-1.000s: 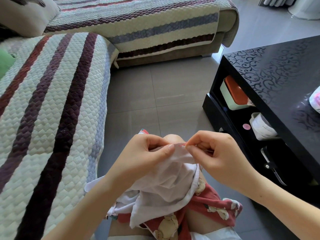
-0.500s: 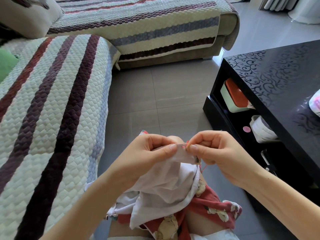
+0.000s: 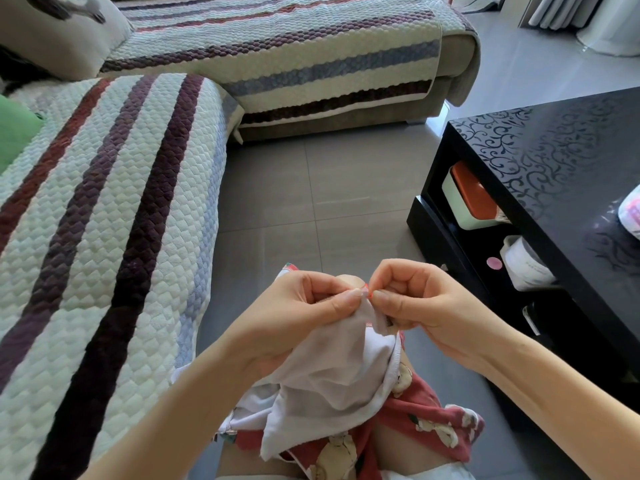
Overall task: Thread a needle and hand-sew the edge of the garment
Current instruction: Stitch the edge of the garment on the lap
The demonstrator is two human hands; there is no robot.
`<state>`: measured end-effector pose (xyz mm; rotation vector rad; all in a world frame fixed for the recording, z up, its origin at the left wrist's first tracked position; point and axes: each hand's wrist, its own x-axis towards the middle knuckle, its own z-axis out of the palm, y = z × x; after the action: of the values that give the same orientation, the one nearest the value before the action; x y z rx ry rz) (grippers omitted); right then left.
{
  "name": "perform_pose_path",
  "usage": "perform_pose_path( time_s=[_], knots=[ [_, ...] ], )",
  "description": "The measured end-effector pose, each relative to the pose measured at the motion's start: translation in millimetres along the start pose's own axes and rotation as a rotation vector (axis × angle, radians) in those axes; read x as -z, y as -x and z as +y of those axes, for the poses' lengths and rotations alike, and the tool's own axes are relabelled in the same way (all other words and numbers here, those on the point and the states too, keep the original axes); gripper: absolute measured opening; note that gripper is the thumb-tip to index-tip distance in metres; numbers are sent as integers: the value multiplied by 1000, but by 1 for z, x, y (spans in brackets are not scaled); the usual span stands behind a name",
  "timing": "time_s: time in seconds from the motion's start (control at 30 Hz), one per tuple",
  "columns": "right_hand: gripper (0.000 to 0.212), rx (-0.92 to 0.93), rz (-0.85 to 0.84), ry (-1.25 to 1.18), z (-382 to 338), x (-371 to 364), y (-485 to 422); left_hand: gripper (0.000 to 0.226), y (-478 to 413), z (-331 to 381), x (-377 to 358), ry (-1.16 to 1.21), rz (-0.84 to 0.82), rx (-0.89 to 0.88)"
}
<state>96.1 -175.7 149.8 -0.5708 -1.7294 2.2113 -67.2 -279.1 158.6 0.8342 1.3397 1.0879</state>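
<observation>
Head view: I log a striped sofa at left and a black tabletop at right. The white garment lies on the lap. The left hand pinches its raised edge, and the right hand pinches red thread there.

Bright daylight, coming from your upper right. Pale glare on floor there; soft sheen on glossy black bench. Lower shelf in deep shadow. White garment shaded grey under your left hand. Wide-angle: sofa stripes bow at edges. Focus crisp.
</observation>
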Motion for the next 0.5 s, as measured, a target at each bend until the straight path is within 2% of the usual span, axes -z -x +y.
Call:
perform_pose_path(
  time_s=[0.13, 0.23, 0.43, 0.5],
  knots=[
    [14, -49, 48, 93, 5, 16, -1, 23, 0, 0, 2, 58, 47, 21],
    [13, 2, 95, 118, 9, 20, -2, 21, -1, 1, -3, 74, 57, 15],
    [18, 56, 158, 48, 15, 11, -7, 20, -11, -4, -20, -43, 154, -34],
    [23, 92, 227, 212, 17, 17, -3, 20, -12, -5, -19, -20, 174, -22]
  ],
)
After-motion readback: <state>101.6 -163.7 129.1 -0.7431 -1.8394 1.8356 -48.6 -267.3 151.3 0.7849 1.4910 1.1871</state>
